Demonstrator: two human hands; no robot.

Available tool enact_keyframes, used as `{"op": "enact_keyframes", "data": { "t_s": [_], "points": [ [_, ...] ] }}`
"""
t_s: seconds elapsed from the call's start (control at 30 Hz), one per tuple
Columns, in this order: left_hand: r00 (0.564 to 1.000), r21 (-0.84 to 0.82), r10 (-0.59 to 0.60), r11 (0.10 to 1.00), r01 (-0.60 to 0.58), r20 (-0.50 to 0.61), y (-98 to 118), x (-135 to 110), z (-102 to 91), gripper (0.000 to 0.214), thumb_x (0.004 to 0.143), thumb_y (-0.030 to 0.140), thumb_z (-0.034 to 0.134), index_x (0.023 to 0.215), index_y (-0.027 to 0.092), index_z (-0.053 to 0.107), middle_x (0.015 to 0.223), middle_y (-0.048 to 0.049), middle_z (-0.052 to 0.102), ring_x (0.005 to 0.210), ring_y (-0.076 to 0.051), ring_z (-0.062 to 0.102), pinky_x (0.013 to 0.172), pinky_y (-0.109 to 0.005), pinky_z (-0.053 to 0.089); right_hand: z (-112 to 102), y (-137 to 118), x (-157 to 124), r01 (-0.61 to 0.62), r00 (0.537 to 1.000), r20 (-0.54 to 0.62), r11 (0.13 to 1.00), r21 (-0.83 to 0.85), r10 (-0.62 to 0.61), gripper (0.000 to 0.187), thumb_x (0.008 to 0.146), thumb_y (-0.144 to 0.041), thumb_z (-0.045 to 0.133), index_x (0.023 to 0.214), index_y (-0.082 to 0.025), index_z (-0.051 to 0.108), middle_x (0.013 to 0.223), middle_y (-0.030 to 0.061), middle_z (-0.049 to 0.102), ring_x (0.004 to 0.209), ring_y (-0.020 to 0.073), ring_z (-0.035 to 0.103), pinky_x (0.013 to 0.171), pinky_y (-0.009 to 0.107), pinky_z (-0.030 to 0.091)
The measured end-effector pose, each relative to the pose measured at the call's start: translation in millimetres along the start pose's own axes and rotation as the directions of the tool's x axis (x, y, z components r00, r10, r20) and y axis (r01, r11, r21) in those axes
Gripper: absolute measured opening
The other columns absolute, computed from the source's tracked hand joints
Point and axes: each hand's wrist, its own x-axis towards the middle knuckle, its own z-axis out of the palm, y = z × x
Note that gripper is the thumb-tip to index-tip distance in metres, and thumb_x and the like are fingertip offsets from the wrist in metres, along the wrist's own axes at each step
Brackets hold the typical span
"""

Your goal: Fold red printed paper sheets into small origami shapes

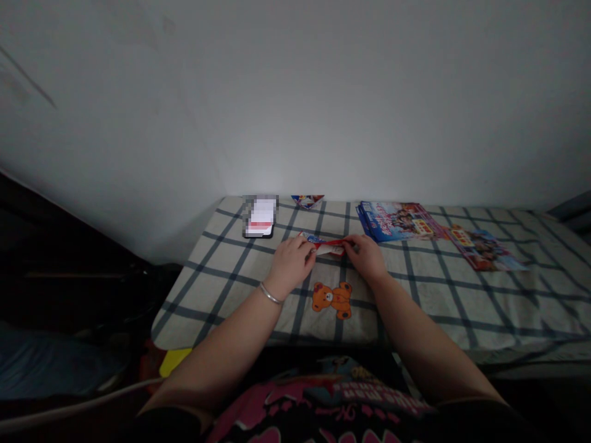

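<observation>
Between my two hands, just above or on the checked tablecloth point(258, 271), is a partly folded sheet of printed paper point(329, 247) with red, blue and white parts. My left hand point(292, 261) has its fingers closed on the paper's left end; a silver bangle sits on that wrist. At the paper's right end, my right hand point(365, 255) pinches the edge between thumb and fingers. Nearer to me, an orange teddy bear picture point(332, 299) shows on the cloth. Beyond the hands, by the wall, lies a small folded paper triangle point(307, 200).
A phone point(261, 216) with a lit, blurred screen lies at the back left. To the right is a stack of colourful printed leaflets point(392, 220), with another leaflet point(484, 248) farther right. A pale wall point(323, 104) stands behind the table.
</observation>
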Motion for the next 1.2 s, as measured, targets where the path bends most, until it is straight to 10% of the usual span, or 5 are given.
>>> {"op": "enact_keyframes", "data": {
  "t_s": [0.33, 0.6, 1.2],
  "points": [
    [0.985, -0.164, -0.115, 0.982, 0.093, -0.13, -15, 1, 4.3, 0.034, 0.086, 0.017, 0.054, 0.12, 0.018, 0.052, 0.127, -0.0106, 0.055, 0.121, -0.025, 0.049, 0.106, -0.044, 0.039, 1, 2, -2, -0.091, 0.993, 0.091, 0.979, 0.184, 0.075, 0.018, 0.086, -0.03, 0.052, 0.092, -0.023, 0.068, 0.08, 0.0022, 0.066, 0.072, 0.0173, 0.06, 0.068, 0.03, 0.048],
    [0.993, -0.051, -0.122, 0.991, 0.122, 0.008, -19, 4, 6.9, 0.011, 0.089, 0.027, 0.057, 0.094, 0.019, 0.064, 0.09, -0.0061, 0.068, 0.089, -0.024, 0.061, 0.081, -0.039, 0.048, -1, -1, -2, -0.064, 0.986, 0.167, 0.97, 0.236, 0.024, 0.021, 0.086, -0.022, 0.048, 0.097, -0.022, 0.066, 0.087, 0.0032, 0.069, 0.08, 0.0183, 0.062, 0.072, 0.03, 0.048],
    [0.993, -0.053, -0.116, 0.992, 0.117, 0.029, -11, 3, 1.5, 0.016, 0.084, 0.024, 0.065, 0.099, 0.02, 0.059, 0.095, -0.0054, 0.064, 0.091, -0.023, 0.06, 0.079, -0.036, 0.047, 1, -2, -2, -0.092, 0.995, 0.061, 0.972, 0.218, 0.08, 0.016, 0.085, -0.026, 0.052, 0.093, -0.023, 0.065, 0.083, 0.0023, 0.068, 0.074, 0.0176, 0.062, 0.07, 0.031, 0.049]
  ]
}}
